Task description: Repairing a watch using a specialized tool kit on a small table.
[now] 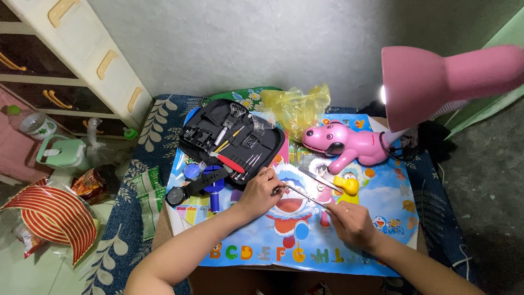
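Note:
My left hand rests on a colourful cartoon mat, fingertips pinched on a small object I cannot make out. My right hand grips metal tweezers whose tips reach the left fingertips. A second thin metal tool lies on the mat just beyond. A black wristwatch lies left of my left hand, next to a blue screwdriver-like tool.
An open black tool case with small tools sits behind the watch. A pink dog-shaped lamp base and its pink shade stand at the right. A yellow plastic bag, green packets and a white drawer unit surround the mat.

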